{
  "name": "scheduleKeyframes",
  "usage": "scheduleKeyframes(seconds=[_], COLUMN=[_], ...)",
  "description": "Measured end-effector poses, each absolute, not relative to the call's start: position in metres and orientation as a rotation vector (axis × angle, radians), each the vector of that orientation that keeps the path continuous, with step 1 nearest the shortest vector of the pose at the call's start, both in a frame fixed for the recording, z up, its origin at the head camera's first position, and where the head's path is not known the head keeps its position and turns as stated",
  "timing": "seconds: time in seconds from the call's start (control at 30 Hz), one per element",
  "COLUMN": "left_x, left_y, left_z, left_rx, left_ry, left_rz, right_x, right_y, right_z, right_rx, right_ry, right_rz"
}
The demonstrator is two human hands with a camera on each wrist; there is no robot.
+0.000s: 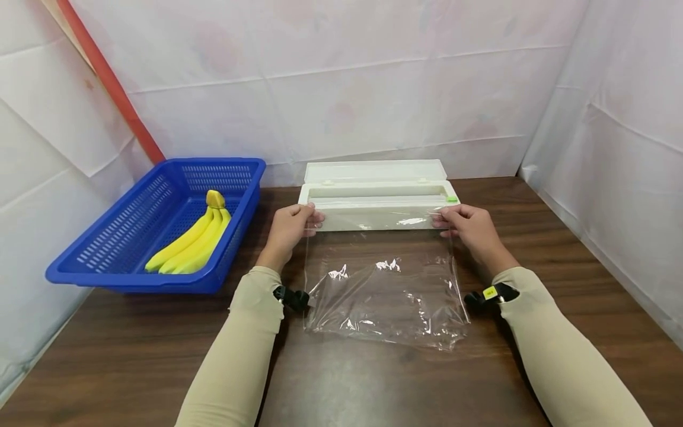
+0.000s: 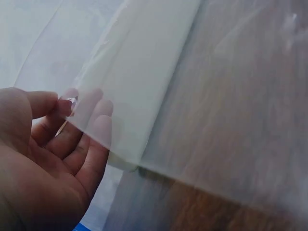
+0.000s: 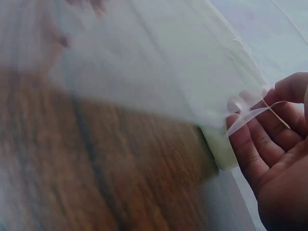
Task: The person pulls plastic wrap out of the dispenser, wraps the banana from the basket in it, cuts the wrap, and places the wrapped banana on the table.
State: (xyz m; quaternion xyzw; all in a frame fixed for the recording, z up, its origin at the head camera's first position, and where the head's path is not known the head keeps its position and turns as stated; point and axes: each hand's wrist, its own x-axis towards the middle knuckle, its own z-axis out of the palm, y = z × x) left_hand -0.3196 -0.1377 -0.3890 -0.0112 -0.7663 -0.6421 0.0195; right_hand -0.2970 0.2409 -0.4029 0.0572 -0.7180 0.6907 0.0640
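Note:
A sheet of clear plastic wrap (image 1: 373,279) stretches from the front of a white cling film dispenser (image 1: 376,219) toward me over the brown table. My left hand (image 1: 290,228) pinches the film's left edge between thumb and index finger; in the left wrist view the other fingers (image 2: 98,130) show through the film. At the opposite edge my right hand (image 1: 469,225) pinches the film the same way, and the right wrist view shows a folded bit of film (image 3: 250,118) at its fingertips. The dispenser's lid (image 1: 376,171) stands raised at the back. A small green piece (image 1: 452,199) sits at its right end.
To the left stands a blue plastic basket (image 1: 128,281) with a bunch of yellow bananas (image 1: 194,243) in it. White cloth sheets (image 1: 347,89) hang behind and at both sides of the wooden table (image 1: 347,385). A red strip (image 1: 112,83) slants down behind the basket.

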Motion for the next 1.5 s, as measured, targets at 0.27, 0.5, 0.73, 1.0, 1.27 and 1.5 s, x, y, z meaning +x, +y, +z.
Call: scheduleKeyframes(seconds=[0.27,0.5,0.73,1.0,1.27,1.5], left_x=[-0.321,-0.322,-0.322,-0.325,-0.321,-0.319], left_y=[-0.134,-0.129,-0.127,-0.131,-0.131,-0.131], left_z=[-0.392,-0.394,-0.399,-0.4,-0.401,-0.402], left_rx=[-0.086,-0.113,-0.174,-0.251,-0.299,-0.349], left_ry=[-2.181,-2.058,-2.007,-1.942,-1.84,-1.768], left_rz=[-2.166,-2.226,-2.261,-2.357,-2.429,-2.469], right_x=[-0.294,-0.294,-0.294,-0.295,-0.292,-0.291], right_y=[0.238,0.235,0.237,0.237,0.237,0.235], right_z=[-0.399,-0.4,-0.403,-0.399,-0.398,-0.399], right_rx=[0.202,0.266,0.322,0.322,0.284,0.344], right_ry=[-2.046,-1.886,-1.862,-1.867,-1.812,-1.739], right_rz=[2.102,2.243,2.282,2.259,2.317,2.31])
